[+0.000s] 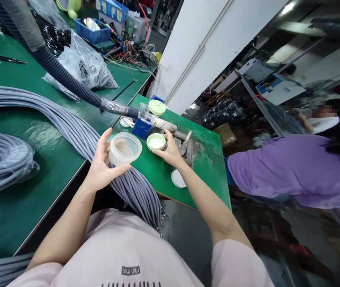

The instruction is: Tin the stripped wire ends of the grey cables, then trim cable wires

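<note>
My left hand (104,163) holds a clear plastic tub (125,148) against its fingers and thumb, above the green bench top (208,167). My right hand (170,150) grips the side of a small green-rimmed cup (156,141) containing white paste. Just beyond it lies a scraper or putty knife (186,142) on a paste-smeared patch. A pale green lid (157,107), a white lid (178,178) and a small white dish (126,121) rest on the bench. A blue box wrapped in plastic (141,126) stands near my hands.
A bundle of grey cables (68,119) lies left, under a ribbed dark hose (59,71). Beyond are a plastic bag of black parts (83,65) and a blue crate (92,31). A co-worker in a purple shirt (292,171) bends at the right.
</note>
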`<state>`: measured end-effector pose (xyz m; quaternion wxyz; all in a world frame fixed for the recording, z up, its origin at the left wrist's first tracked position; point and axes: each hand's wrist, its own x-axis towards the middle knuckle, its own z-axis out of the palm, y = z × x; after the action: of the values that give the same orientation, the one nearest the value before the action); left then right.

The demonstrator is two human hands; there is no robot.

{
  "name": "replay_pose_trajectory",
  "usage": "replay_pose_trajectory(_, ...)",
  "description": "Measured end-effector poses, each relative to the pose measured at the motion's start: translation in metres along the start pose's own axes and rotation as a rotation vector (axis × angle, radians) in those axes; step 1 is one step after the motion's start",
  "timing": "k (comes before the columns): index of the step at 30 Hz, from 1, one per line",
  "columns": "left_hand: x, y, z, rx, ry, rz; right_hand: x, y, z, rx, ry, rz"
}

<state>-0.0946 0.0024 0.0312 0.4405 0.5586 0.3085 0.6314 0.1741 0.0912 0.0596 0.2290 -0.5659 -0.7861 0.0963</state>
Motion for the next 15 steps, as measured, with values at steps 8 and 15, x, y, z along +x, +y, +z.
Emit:
replay_pose_trajectory(8,0.001,-0.008,0.000,0.012,-0.007,-0.006,0.002,0.005,0.006,-0.169,-0.061,0.049)
replay_pose_trajectory(15,0.001,-0.014,0.005,-0.002,-0.061,-0.023,-0.074,0.002,-0.064,-0.495,-0.343,0.046)
